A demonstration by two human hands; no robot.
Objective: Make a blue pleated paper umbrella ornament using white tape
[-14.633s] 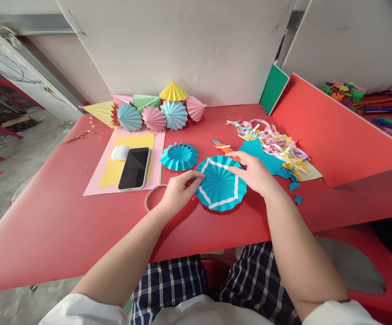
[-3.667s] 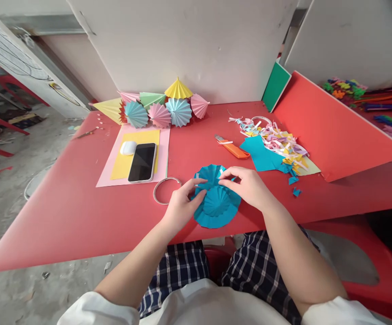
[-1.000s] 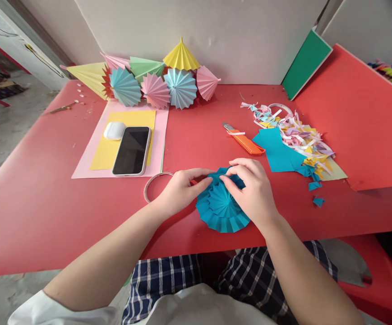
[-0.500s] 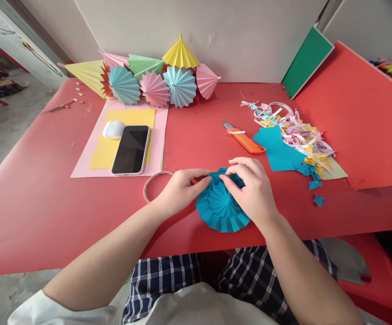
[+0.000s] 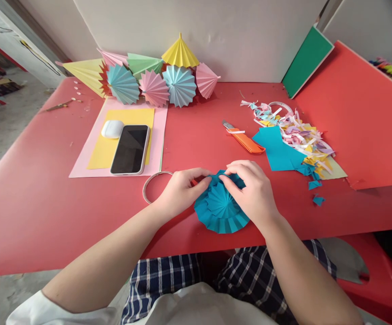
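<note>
Moved since the earliest view: one pleated blue paper piece, gone from its spot beyond the left hand [image 5: 182, 189], apparently layered now into the round pleated blue paper rosette [image 5: 224, 205], lying between the hands on the red tabletop [image 5: 47, 216] near its front edge. Left thumb and forefinger pinch its far rim; right hand [image 5: 254, 189], thumb against bent fingers, nips that rim just beside, seemingly to keep layers and pleats aligned. Orange-handled cutter [image 5: 245, 141], blade pointing away, and multicoloured paper scraps [image 5: 297, 131] lie beyond, presumably parked outside the working spot; thin whitish ring [image 5: 144, 188], probably tape, beside the left hand.
</note>
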